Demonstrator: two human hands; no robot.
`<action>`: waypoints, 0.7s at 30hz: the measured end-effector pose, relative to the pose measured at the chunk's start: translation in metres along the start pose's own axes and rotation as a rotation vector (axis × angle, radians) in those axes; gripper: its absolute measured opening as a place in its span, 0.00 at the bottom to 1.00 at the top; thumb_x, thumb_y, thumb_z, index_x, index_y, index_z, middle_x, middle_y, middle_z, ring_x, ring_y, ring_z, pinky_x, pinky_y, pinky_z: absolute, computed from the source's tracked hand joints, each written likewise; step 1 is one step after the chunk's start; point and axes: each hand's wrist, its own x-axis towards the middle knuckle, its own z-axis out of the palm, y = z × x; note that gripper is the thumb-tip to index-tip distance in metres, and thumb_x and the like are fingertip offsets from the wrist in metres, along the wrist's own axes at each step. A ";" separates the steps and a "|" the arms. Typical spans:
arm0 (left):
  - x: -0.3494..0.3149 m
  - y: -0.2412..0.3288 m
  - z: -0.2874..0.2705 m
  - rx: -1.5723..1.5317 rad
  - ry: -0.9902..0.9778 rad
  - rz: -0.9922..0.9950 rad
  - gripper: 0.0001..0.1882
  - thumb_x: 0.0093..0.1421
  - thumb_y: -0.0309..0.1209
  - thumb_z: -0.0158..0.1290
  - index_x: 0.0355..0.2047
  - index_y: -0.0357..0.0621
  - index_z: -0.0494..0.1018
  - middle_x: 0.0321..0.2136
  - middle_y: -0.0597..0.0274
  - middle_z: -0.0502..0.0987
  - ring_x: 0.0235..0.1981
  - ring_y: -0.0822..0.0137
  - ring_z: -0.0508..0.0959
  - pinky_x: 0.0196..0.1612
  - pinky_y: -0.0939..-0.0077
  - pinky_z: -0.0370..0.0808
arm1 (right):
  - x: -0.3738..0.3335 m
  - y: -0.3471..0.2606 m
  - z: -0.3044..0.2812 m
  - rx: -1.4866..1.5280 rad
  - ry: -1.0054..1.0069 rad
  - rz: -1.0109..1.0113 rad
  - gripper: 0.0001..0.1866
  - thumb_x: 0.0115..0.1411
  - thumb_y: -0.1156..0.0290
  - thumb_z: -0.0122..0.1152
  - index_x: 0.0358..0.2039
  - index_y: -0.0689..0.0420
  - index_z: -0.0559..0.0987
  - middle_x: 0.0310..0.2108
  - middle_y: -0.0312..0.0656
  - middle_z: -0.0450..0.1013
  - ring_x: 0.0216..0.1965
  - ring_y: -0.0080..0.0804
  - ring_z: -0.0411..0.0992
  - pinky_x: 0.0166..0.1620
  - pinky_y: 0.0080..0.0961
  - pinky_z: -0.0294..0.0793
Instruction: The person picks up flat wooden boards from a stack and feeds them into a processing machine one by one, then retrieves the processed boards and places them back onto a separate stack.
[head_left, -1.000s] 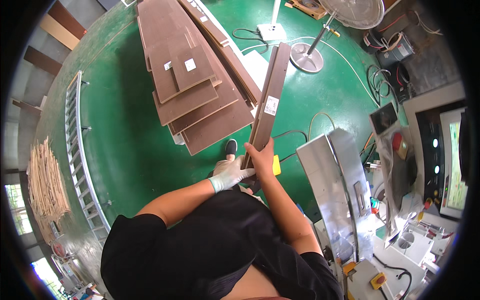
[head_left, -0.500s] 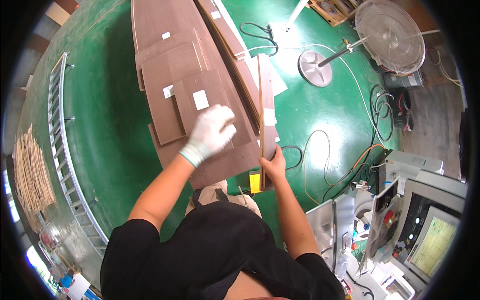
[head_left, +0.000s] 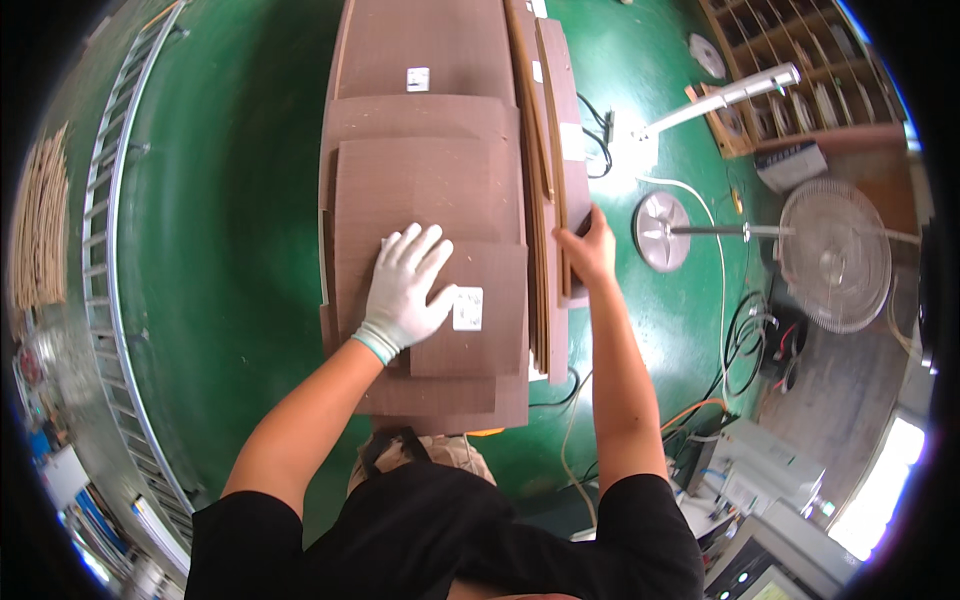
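Note:
Several brown wood-grain panels (head_left: 430, 195) lie stacked in front of me, overlapping and of different sizes. My left hand (head_left: 403, 292), in a white glove with a green cuff, lies flat on the upper panels with its fingers spread. Close to its thumb is a white label (head_left: 468, 309) on the nearest upper panel. Bare, my right hand (head_left: 592, 250) grips a long narrow brown panel (head_left: 563, 95) by its near part at the stack's right side, thumb over the left edge. Other narrow boards (head_left: 541, 300) run lengthwise between that panel and the stack.
A metal ladder (head_left: 100, 260) lies on the green floor at left, beside a bundle of thin wooden strips (head_left: 42, 220). At right are a pedestal fan (head_left: 835, 255) with a round base (head_left: 662, 230), cables (head_left: 745, 340), and a wooden rack (head_left: 800, 75). Machine equipment (head_left: 765, 465) stands near right.
My left hand has gone from raised with curled fingers to spread flat on the panels. My right hand has moved forward with the narrow panel, now alongside the stack. The view has turned right.

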 end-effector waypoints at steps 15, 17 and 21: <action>0.003 -0.012 -0.014 -0.150 0.004 -0.040 0.27 0.53 0.37 0.59 0.52 0.39 0.73 0.56 0.46 0.71 0.59 0.43 0.68 0.63 0.44 0.64 | 0.278 -0.158 0.061 -0.440 -0.389 -0.399 0.43 0.41 0.59 0.72 0.60 0.59 0.74 0.50 0.56 0.77 0.51 0.48 0.77 0.55 0.37 0.75; 0.003 -0.013 -0.016 -0.147 0.002 -0.045 0.27 0.53 0.37 0.59 0.52 0.38 0.73 0.56 0.46 0.71 0.59 0.44 0.68 0.63 0.44 0.64 | 0.292 -0.176 0.088 -0.613 -0.382 -0.434 0.45 0.41 0.58 0.72 0.62 0.59 0.71 0.56 0.58 0.73 0.56 0.50 0.74 0.59 0.38 0.73; 0.005 -0.012 -0.020 -0.183 -0.023 -0.043 0.26 0.52 0.36 0.59 0.51 0.37 0.73 0.55 0.45 0.71 0.58 0.43 0.69 0.62 0.45 0.65 | 0.312 -0.179 0.128 -0.672 -0.389 -0.496 0.49 0.44 0.55 0.73 0.66 0.58 0.67 0.61 0.61 0.68 0.60 0.54 0.70 0.62 0.39 0.70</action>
